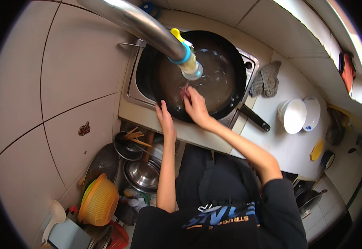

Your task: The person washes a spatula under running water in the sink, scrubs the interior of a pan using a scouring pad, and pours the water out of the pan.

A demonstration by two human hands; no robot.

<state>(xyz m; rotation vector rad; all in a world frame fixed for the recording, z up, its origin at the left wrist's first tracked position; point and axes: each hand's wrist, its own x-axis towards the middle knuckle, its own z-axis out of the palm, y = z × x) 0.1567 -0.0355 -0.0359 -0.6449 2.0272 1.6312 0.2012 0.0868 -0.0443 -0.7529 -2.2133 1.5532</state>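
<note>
A large black frying pan (227,77) with murky water in it rests over the metal sink (131,88), its handle (255,117) pointing right over the counter. My right hand (196,105) reaches into the pan and grips a reddish scrubbing cloth (185,91) at the water near the pan's front left. At the pan's near left rim, my left hand (164,116) steadies the edge, fingers up along the outside and the thumb's place partly hidden. Above the pan hangs the faucet spout (143,29), with a clear nozzle (192,68) and a yellow lever (177,34).
Right of the sink lie a grey cloth (266,80), a white bowl (293,115) and a small white dish (313,113). Below left stand an orange colander (101,200), metal bowls (143,174) and a dark pot (121,137) with chopsticks. A tiled wall (78,62) borders the left side.
</note>
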